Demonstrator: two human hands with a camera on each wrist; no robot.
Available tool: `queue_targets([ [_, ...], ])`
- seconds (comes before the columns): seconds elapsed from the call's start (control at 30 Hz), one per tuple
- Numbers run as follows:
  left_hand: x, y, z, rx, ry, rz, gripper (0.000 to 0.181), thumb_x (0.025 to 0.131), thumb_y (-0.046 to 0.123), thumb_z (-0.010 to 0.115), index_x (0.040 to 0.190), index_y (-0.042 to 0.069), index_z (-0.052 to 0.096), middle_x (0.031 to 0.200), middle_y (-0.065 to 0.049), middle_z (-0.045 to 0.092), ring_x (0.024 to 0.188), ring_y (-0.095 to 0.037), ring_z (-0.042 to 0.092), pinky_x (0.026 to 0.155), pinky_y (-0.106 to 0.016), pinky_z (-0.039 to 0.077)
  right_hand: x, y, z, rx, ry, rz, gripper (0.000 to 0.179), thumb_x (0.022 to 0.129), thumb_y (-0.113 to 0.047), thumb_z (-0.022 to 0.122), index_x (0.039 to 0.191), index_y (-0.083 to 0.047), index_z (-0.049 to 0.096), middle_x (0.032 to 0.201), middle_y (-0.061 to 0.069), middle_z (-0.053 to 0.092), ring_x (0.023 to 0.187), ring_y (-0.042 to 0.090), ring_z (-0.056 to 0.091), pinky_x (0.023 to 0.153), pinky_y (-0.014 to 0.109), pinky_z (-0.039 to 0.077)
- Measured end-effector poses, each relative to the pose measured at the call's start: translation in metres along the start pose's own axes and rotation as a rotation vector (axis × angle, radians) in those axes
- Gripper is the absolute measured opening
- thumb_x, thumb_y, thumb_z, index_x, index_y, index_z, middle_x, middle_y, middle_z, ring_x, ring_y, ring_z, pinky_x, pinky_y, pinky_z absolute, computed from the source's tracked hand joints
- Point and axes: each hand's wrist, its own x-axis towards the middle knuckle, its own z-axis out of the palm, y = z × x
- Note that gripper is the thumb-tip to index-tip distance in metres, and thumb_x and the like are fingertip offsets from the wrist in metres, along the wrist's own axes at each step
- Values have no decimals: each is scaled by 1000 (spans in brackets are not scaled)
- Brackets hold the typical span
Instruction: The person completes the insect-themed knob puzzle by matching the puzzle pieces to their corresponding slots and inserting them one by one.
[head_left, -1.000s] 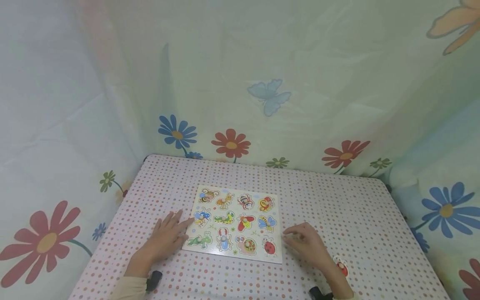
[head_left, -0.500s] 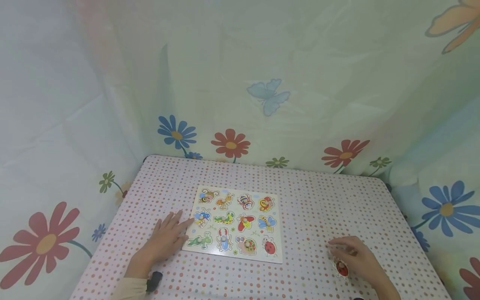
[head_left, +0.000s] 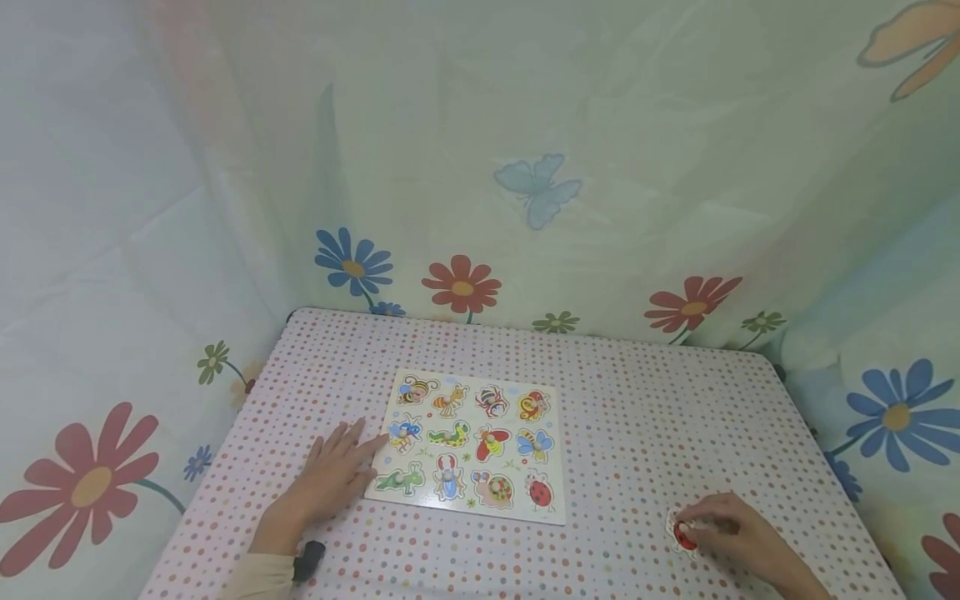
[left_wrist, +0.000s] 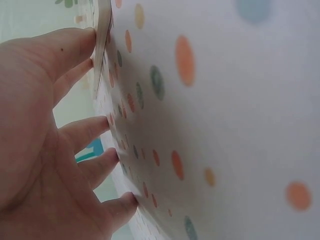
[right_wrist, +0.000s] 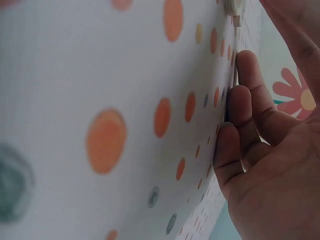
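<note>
A wooden puzzle board (head_left: 480, 510) with rows of colourful insect pieces lies on the table. My left hand (head_left: 333, 475) rests beside its left edge with fingers spread, and in the left wrist view the thumb meets the board's edge (left_wrist: 102, 35) while other fingertips touch the cloth. To the right of the board, my right hand (head_left: 738, 533) pinches a loose red ladybug puzzle piece (head_left: 682, 537) between thumb and forefinger. The right wrist view shows only a bit of the piece (right_wrist: 234, 7) at the top, with the other fingers (right_wrist: 240, 102) resting on the cloth.
A polka-dot cloth (head_left: 622, 400) covers the table. Behind it hangs a pale curtain (head_left: 450, 125) printed with flowers and a butterfly. A ladybug picture (head_left: 538, 492) shows in the board's near right corner.
My right hand has moved right, from beside the board's right edge to the loose ladybug piece, and closed its fingertips on it. My left hand stays in place.
</note>
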Motion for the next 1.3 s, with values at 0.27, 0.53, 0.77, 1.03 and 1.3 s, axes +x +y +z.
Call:
queue_targets([
  [0.27, -1, 3, -3, -1, 0, 7, 52, 102, 31, 57, 152, 25, 45, 163, -16, 22, 148, -44, 14, 115, -68, 6, -4, -6, 9, -122, 120, 52, 14, 90, -7, 74, 103, -11, 77, 102, 2, 61, 91, 8, 45, 65, 27, 42],
  [0.53, 0, 4, -5, 5, -3, 3, 52, 102, 30, 58, 152, 25, 46, 163, -17, 22, 148, -44, 14, 115, -68, 6, -1, -10, 12, -179, 138, 215, 12, 87, -23, 79, 98, -19, 78, 105, 2, 57, 92, 6, 46, 71, 28, 46],
  [0.77, 1, 4, -4, 1, -8, 3, 52, 102, 31, 58, 152, 24, 46, 163, -17, 22, 148, -44, 13, 115, -68, 6, 3, -17, 17, -207, 188, 264, 12, 87, -27, 80, 96, -21, 77, 108, 4, 55, 95, 7, 44, 77, 35, 46],
  [1.03, 1, 2, -2, 3, -11, 0, 52, 102, 31, 58, 153, 25, 45, 163, -16, 22, 149, -44, 13, 115, -67, 6, 14, -25, 26, -240, 250, 225, 8, 88, -29, 79, 94, -23, 77, 105, 2, 55, 94, 7, 44, 74, 29, 47],
  [1.3, 1, 2, -2, 4, -11, 0, 52, 102, 30, 58, 153, 25, 45, 163, -16, 21, 149, -44, 12, 115, -67, 6, 40, -42, 40, -103, 219, -201, 24, 84, 0, 78, 101, -17, 75, 102, 5, 55, 92, 14, 48, 72, 27, 49],
])
